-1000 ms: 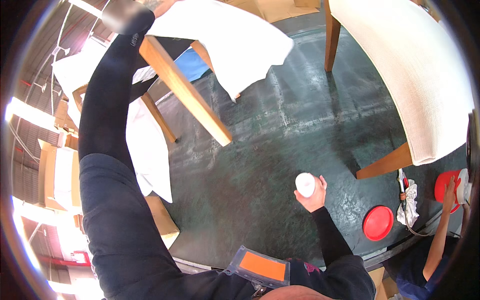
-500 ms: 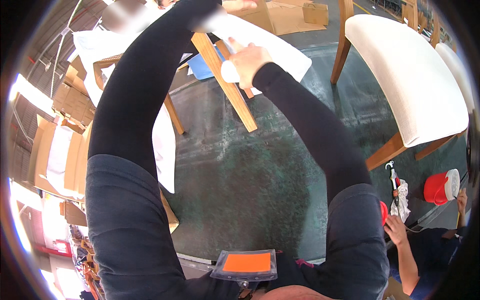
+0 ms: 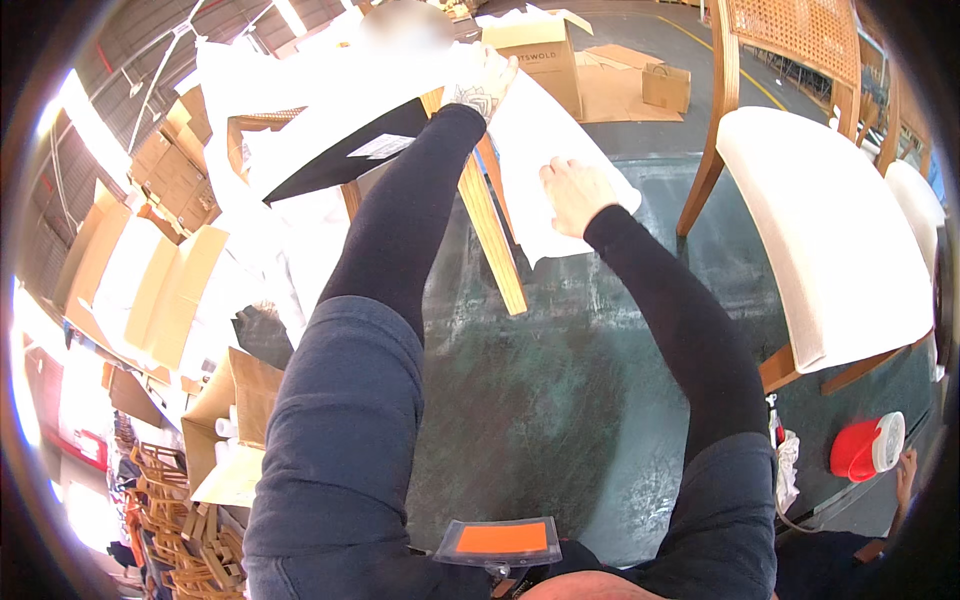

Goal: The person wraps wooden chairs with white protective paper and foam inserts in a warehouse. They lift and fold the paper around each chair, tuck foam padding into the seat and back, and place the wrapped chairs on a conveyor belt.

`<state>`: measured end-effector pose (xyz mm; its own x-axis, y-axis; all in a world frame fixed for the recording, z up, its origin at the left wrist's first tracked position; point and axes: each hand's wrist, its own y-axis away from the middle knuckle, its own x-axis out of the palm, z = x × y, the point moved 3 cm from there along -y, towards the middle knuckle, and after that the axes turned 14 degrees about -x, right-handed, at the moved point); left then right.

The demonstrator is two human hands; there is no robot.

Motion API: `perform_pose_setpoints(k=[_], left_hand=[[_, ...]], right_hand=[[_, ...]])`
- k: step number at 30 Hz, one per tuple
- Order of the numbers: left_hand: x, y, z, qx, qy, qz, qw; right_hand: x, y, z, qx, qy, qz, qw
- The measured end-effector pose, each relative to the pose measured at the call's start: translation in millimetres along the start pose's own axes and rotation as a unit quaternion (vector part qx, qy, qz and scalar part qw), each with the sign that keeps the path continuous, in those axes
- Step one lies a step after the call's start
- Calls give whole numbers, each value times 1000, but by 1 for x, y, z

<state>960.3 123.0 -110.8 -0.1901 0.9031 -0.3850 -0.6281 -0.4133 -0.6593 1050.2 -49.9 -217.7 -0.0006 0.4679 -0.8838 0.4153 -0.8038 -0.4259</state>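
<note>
A wooden chair point(image 3: 492, 240) is tipped over on the dark table, one pale leg pointing toward me. Its black underside point(image 3: 320, 165), bearing a white label, shows to the left. A white sheet point(image 3: 535, 130) lies alongside the leg. My left hand point(image 3: 484, 82) is at the upper end of the leg, against the sheet; glare washes out its fingers, so its grip is unclear. Farther right, my right hand point(image 3: 578, 196) lies on the sheet near its edge, fingers slightly bent and apart, holding nothing.
A chair with a cream seat point(image 3: 825, 235) stands at right. Beyond it are a red bucket point(image 3: 853, 455) and another person's hand point(image 3: 906, 478). Cartons point(image 3: 545, 75) stand on the far floor. An open carton point(image 3: 235, 420) and stacked wooden frames point(image 3: 190, 530) are at left.
My right hand has moved right, away from the leg, onto the sheet. My left arm has swung right and nearer, uncovering the black underside. The whole view has shifted.
</note>
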Motion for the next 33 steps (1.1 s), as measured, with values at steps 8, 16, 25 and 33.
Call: perform_pose_setpoints(k=[8,16,25,33], left_hand=[[-10,-43,-3,41,27,111,993],[-27,-83,63,-23,316,-52,947],[-99,-99,63,145,321,68,933],[-106,-75,60,134,325,87,932]], right_hand=[[10,55,7,20,-56,16,998],[-5,47,20,60,-318,-224,920],[-63,-76,39,-137,115,37,983],[-81,-59,-14,50,156,541,825]])
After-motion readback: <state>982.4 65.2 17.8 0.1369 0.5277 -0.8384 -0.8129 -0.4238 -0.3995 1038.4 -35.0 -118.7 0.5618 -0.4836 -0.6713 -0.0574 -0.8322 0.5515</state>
